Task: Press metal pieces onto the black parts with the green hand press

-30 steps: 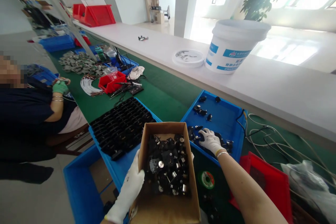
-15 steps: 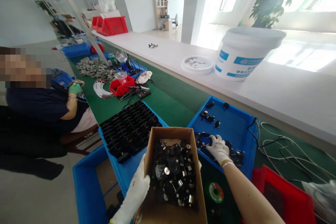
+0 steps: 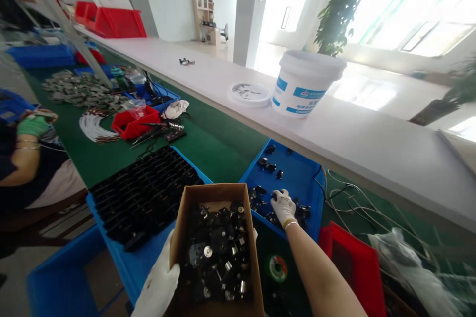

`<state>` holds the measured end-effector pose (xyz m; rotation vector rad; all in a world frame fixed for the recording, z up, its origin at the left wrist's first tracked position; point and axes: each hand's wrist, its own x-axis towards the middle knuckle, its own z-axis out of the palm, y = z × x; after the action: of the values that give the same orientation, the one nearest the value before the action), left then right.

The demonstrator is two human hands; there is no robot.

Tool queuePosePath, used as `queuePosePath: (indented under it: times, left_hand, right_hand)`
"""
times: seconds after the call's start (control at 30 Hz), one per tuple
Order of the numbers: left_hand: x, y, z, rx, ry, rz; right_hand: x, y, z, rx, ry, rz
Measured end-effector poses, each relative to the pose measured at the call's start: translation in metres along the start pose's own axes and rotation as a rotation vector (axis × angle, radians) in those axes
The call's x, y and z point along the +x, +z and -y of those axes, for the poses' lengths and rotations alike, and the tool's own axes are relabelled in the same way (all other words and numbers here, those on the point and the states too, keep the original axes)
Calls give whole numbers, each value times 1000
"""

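Observation:
My white-gloved left hand (image 3: 160, 277) grips the left side of an open cardboard box (image 3: 215, 189), with fingertips showing past its right side. Inside the box lies a heap of small black parts with silver metal pieces (image 3: 219, 247). My gloved right hand (image 3: 283, 205) is down among similar black parts (image 3: 303, 213) in the blue tray (image 3: 293, 168) to the right. Its fingers are bent over the parts; what they hold, if anything, is hidden. Left of the box, rows of black pieces (image 3: 145, 188) fill another blue tray (image 3: 122, 267).
A white shelf (image 3: 357, 138) bears a white bucket (image 3: 305, 84) and a round lid (image 3: 249, 95). A red bin (image 3: 349, 257), cables (image 3: 357, 198) and a green-rimmed spool (image 3: 277, 268) are at right. Another person's green-gloved hand (image 3: 32, 126) is at far left.
The camera view has turned right, so most things appear further left. My right hand has shifted slightly within the tray, with its fingers drawn in more. My left hand still holds the box.

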<state>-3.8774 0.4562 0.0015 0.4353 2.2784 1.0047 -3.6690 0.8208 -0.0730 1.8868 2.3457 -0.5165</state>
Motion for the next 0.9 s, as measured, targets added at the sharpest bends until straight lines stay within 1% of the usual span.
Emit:
queuePosePath:
  times: [0.07,0.17,0.27,0.33,0.4,0.47,0.5,0.57,0.6,0.63,0.67,0.7,0.77,0.83,0.87,0.9]
  left_hand:
    - [-2,-2,-3,12,-3,15]
    - [-6,-3,-9,16,-60,58]
    - [-8,-2,-10,38,-59,30]
    - [-9,-1,-8,44,-23,19]
    - [-8,0,-6,23,3,28]
    - [-8,1,-5,-7,16,28]
    - [-7,2,-5,-18,25,23]
    - [-6,3,-5,-32,41,13]
    - [-6,3,-5,-35,51,11]
    - [-5,4,-5,-35,60,8]
    - [-4,3,-4,-33,65,5]
    - [-3,3,-3,-30,71,7]
    - [-1,1,1,-23,84,22]
    - [2,-1,5,-10,108,38]
    - [3,-2,7,8,119,29]
    - [3,-2,8,38,124,9]
  right_hand:
    - [2,-1,-4,82,46,-25]
    - [6,-5,-10,223,144,-70]
    - [10,-20,-15,391,216,-118]
    - [7,-35,-16,522,200,-153]
    - [-2,-53,-12,650,133,-192]
    - [-23,-72,0,757,26,-227]
    - [-38,-79,9,802,-59,-240]
    - [-74,-90,37,850,-315,-228]
    - [-94,-92,53,841,-489,-202]
    - [-113,-93,71,791,-656,-140]
    - [-131,-92,89,707,-772,-59]
    - [-146,-90,107,584,-850,27]
    - [-166,-85,136,245,-924,231]
    - [-172,-85,152,-37,-944,399]
    - [-171,-88,155,-106,-955,444]
    - [-168,-92,154,-112,-975,453]
